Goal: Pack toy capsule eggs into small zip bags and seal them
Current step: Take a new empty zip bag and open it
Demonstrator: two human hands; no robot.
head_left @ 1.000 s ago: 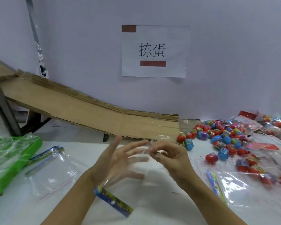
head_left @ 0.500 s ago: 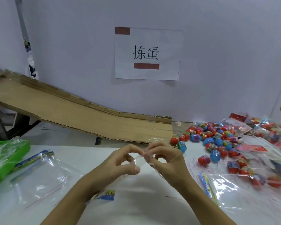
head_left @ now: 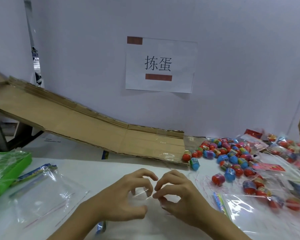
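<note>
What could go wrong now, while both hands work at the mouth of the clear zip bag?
1. The zip bag is thin and almost see-through; the left hand and right hand pinch only its top edge, so it may slip or open only partly.
2. The capsule eggs lie loose beside the cardboard ramp; a reaching arm might knock some and roll them away.
3. More empty bags lie close by, so two could get picked up together.

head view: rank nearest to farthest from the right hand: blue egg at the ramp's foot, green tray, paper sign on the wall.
From the right hand:
1. Blue egg, just beyond it to the right, at the cardboard ramp's lower end.
2. Green tray, far left edge of the table.
3. Paper sign, up on the back wall.
</note>
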